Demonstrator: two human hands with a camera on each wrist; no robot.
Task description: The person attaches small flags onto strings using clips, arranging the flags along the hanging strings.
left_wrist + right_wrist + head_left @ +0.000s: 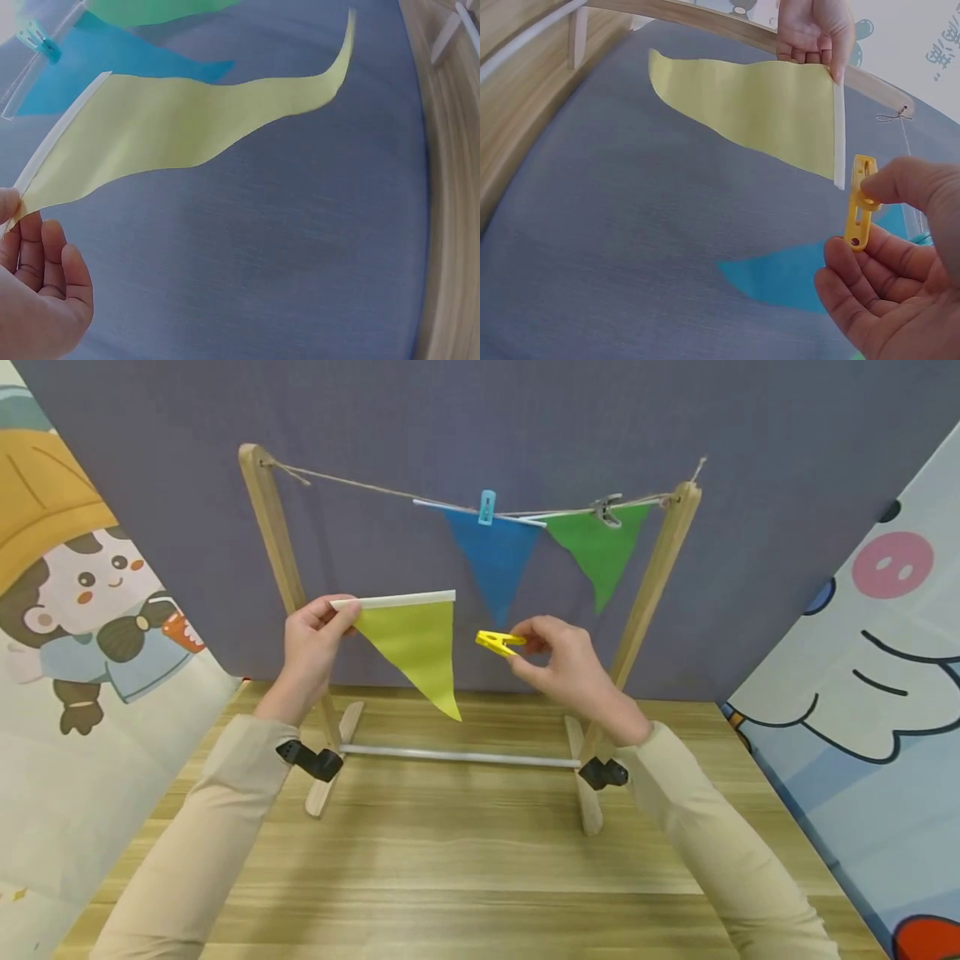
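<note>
My left hand (313, 639) pinches the left end of the white top strip on a yellow triangular pennant (414, 639). The pennant hangs point down in front of the wooden stand, its tip slightly curled. In my right hand (561, 656) a yellow clothespin (498, 642) is pinched between thumb and fingers, its nose towards the pennant but apart from it. Behind, a twine line (360, 487) sags between two posts. A light-blue clothespin (487, 507) fastens a blue pennant (495, 556) there, and a grey clothespin (607, 511) fastens a green pennant (603, 547).
The left post (272, 527) and right post (660, 577) stand on wooden feet, joined low down by a white rod (457, 754). A grey-blue panel (375, 410) rises behind the wood-grain table (450, 860). Cartoon-printed sheets flank both sides.
</note>
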